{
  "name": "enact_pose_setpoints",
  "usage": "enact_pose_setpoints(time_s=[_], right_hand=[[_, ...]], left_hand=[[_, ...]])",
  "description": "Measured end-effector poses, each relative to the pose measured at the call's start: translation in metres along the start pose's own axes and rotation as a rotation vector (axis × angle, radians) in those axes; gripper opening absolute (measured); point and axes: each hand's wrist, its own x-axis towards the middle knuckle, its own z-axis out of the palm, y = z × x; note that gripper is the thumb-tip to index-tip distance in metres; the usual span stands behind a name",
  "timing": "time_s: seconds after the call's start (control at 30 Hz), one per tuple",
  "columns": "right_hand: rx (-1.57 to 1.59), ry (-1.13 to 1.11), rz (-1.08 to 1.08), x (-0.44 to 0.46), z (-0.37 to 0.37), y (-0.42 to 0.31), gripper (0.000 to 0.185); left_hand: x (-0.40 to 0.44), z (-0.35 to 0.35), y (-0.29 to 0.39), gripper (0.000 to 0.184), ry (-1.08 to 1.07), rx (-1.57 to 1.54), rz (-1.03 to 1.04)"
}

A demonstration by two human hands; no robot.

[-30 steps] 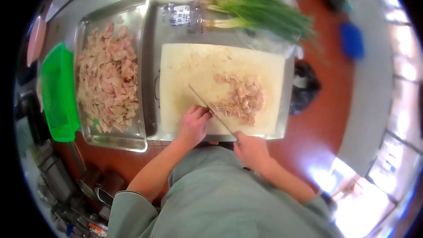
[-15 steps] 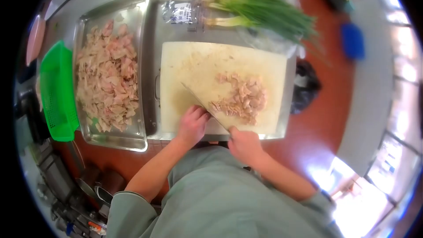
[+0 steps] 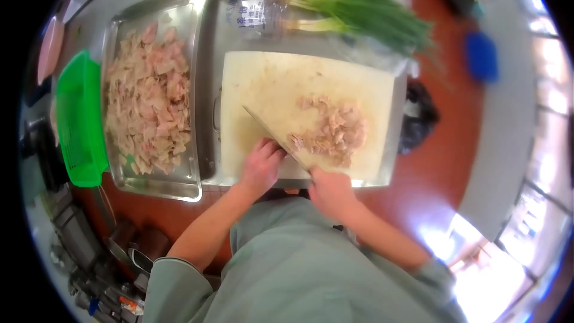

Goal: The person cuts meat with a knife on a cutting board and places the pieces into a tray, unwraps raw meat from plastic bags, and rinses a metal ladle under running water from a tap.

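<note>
My right hand (image 3: 330,190) is wrapped round the handle of a kitchen knife (image 3: 272,134), whose long blade slants up to the left over the cutting board (image 3: 263,72). Against the blade's left side, my left hand (image 3: 263,161) is closed with curled fingers near the board's front edge. Whatever lies under those fingers is hidden. Right of the blade, sliced pale meat (image 3: 338,128) forms a loose pile on the board.
A metal tray (image 3: 198,42) holding many cut meat pieces (image 3: 149,101) stands left of the board. Beyond it is a green plastic basket (image 3: 81,125). Green onions (image 3: 371,18) and a clear plastic bag with a printed label (image 3: 251,15) lie behind the board. A black bag (image 3: 418,116) is at right.
The view has shifted slightly, so the board and tray sit a little higher. The knife and both hands keep almost the same position on the board.
</note>
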Motion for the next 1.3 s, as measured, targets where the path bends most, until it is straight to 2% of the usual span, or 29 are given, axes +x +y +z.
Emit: enact_pose_setpoints(time_s=[0.13,0.23,0.33,0.43,0.53,0.67,0.73,0.83,0.93,1.03,1.13,1.3], right_hand=[[0.015,0.107,-0.11,0.054,0.006,-0.008,0.024],[0.099,0.142,-0.115,0.034,-0.009,-0.003,0.023],[-0.023,-0.039,0.044,-0.004,-0.022,-0.001,0.02],[-0.023,-0.091,0.071,-0.016,-0.014,-0.004,0.019],[-0.021,0.065,-0.042,0.03,0.023,-0.005,0.017],[0.037,0.139,-0.087,0.061,0.009,-0.012,0.021],[0.051,0.105,-0.047,0.04,-0.006,-0.004,0.021],[-0.032,-0.079,0.016,-0.002,-0.02,0.0,0.021],[0.034,-0.082,0.021,-0.01,-0.008,-0.001,0.021],[-0.019,0.062,-0.055,0.038,0.021,-0.012,0.021],[0.044,0.165,-0.114,0.068,0.016,-0.015,0.022],[0.069,-0.012,0.002,0.006,-0.014,-0.005,0.027]], left_hand=[[-0.004,0.001,-0.002,0.019,-0.038,0.011,-0.016],[0.0,0.001,-0.003,0.019,-0.008,0.017,-0.027],[-0.005,-0.001,-0.002,0.018,0.015,-0.006,-0.048],[-0.001,-0.001,-0.005,0.016,0.049,-0.001,-0.04],[-0.004,-0.001,-0.003,0.016,0.039,-0.007,-0.04],[-0.004,-0.002,-0.008,0.016,0.008,-0.027,-0.037],[-0.003,-0.004,-0.008,0.016,0.022,-0.036,-0.038],[-0.002,-0.006,-0.003,0.015,0.043,-0.07,-0.054],[-0.003,-0.005,-0.009,0.017,0.054,-0.044,-0.041],[-0.008,-0.003,-0.01,0.019,0.033,-0.043,-0.042],[-0.008,-0.003,-0.009,0.018,0.038,-0.05,-0.038],[-0.008,-0.004,-0.008,0.018,0.063,-0.05,-0.073]])
